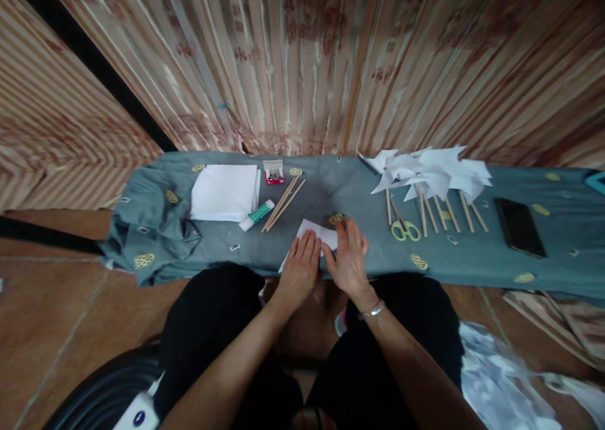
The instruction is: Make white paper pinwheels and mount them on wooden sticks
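Note:
A folded piece of white paper lies at the front edge of the cloth-covered bench, partly hidden under my hands. My left hand rests flat on it with the fingers stretched out. At the paper's right edge, my right hand touches it with thumb and fingers apart. Just behind my left hand are a few thin wooden sticks and a green-and-white glue stick. An open red box of small metal pins stands further back. A stack of white paper sits to the left.
Several white paper pinwheels on sticks lie at the back right. Green-handled scissors are in front of them, and a dark phone is further right. A clear bag of white scraps sits on the floor. A pleated curtain hangs behind the bench.

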A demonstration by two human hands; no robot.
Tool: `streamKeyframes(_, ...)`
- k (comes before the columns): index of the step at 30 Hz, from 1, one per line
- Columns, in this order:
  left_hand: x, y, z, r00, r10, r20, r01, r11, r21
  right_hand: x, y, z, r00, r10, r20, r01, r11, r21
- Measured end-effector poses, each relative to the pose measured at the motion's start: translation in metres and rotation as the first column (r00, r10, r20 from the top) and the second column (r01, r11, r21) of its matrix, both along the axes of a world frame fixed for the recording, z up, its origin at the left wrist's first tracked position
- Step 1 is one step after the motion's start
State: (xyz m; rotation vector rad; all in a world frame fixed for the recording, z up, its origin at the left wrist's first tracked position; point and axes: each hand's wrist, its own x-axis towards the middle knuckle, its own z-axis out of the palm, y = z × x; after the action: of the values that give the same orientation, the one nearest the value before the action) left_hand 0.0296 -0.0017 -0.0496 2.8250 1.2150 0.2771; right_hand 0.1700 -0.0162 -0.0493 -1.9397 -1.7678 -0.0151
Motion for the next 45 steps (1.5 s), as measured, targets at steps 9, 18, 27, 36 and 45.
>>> streamKeyframes(9, -0.009, -0.002, 0.002, 0.999, -0.042, -0.021, 0.041, 0.999, -0.019, 0.035, -0.005, -0.006, 0.992, -0.125, -0.016, 0.125, 0.992, 0.002)
streamKeyframes(18, -0.046, -0.013, 0.002, 0.998, 0.012, -0.055, -0.011, 1.0, 0.015, 0.048, -0.006, -0.007, 0.983, -0.169, -0.068, 0.169, 0.986, -0.008)
streamKeyframes(27, -0.061, -0.022, 0.002, 0.996, 0.073, -0.059, -0.071, 0.997, 0.038, 0.056, -0.007, -0.001, 0.985, -0.139, -0.106, 0.144, 0.989, 0.042)
streamKeyframes(36, -0.054, -0.025, 0.007, 0.993, 0.11, -0.049, -0.109, 0.994, 0.018, 0.003, -0.045, -0.004, 0.87, 0.442, 0.22, -0.459, 0.888, 0.028)
streamKeyframes(45, -0.035, -0.035, 0.0, 0.999, 0.004, -0.052, -0.004, 1.0, -0.013, 0.005, -0.047, -0.005, 0.894, 0.401, 0.201, -0.402, 0.915, -0.038)
